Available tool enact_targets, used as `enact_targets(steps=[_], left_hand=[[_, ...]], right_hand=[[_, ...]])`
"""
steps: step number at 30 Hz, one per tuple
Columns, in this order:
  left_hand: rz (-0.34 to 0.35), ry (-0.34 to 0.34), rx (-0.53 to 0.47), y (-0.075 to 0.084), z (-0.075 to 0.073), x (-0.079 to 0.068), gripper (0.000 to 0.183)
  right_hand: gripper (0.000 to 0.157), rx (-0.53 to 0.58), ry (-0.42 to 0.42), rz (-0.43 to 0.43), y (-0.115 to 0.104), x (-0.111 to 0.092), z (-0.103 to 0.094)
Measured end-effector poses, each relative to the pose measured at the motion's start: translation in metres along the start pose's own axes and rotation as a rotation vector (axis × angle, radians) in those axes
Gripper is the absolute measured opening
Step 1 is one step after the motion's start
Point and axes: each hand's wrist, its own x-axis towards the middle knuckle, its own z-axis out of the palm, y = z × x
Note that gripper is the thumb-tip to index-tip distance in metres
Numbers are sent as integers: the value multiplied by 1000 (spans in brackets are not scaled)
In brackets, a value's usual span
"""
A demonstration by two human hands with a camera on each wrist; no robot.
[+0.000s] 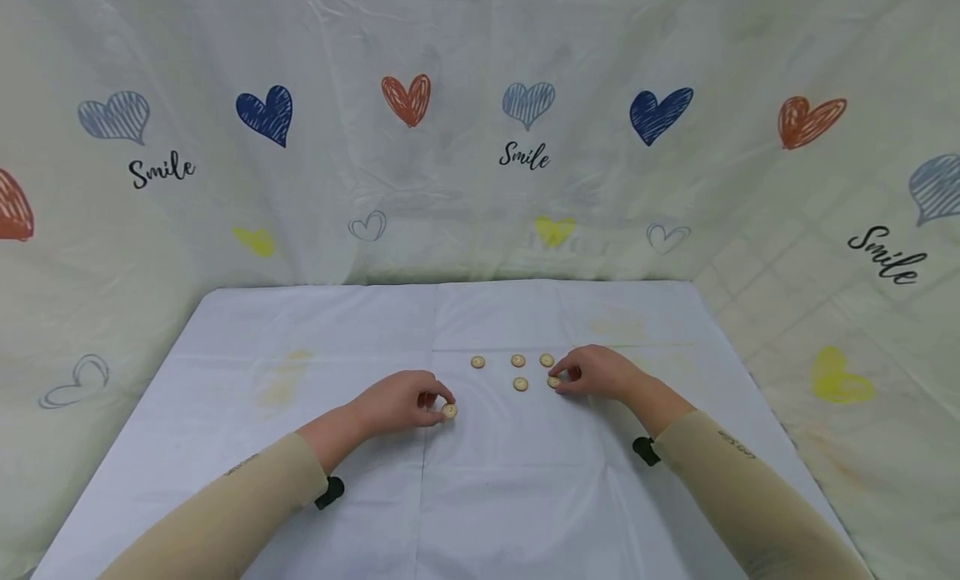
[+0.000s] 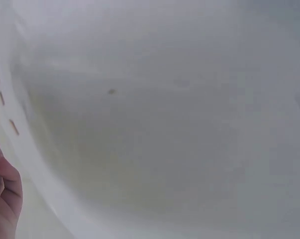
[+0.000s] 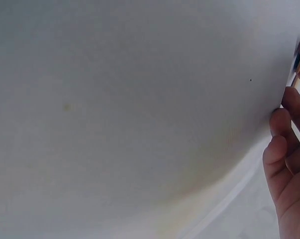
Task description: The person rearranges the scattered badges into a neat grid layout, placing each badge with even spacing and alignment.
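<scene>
Between thumb and fingertips, my left hand (image 1: 401, 401) pinches a small round wooden disc (image 1: 449, 411) near the middle of the table. Its top bears a faint marking too small to read. My right hand (image 1: 600, 373) has thumb and index finger on another such disc (image 1: 553, 382), which lies at the cloth. Just beyond those fingertips is a third disc (image 1: 547, 360). More discs lie to the left, among them one in the front row (image 1: 521, 384) and one at the far left (image 1: 477, 362). Both wrist views catch only part of each hand and mostly white cloth.
A white cloth (image 1: 247, 338) with creases and faint yellow patches covers the table. Behind it and at the sides hangs a pale curtain (image 1: 457, 180) printed with hearts and "Smile". Dark wrist cameras sit under both beige sleeves (image 1: 240, 497).
</scene>
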Motion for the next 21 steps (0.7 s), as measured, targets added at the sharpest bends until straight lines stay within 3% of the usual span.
enact_targets(steps=[7, 13, 21], left_hand=[[-46, 8, 10, -8, -7, 26, 18], [-101, -40, 29, -14, -3, 52, 17], [-115, -39, 72, -12, 0, 71, 19]], right_hand=[[25, -16, 3, -8, -1, 0, 0], [25, 21, 3, 3, -3, -2, 0], [24, 32, 3, 35, -2, -4, 1]])
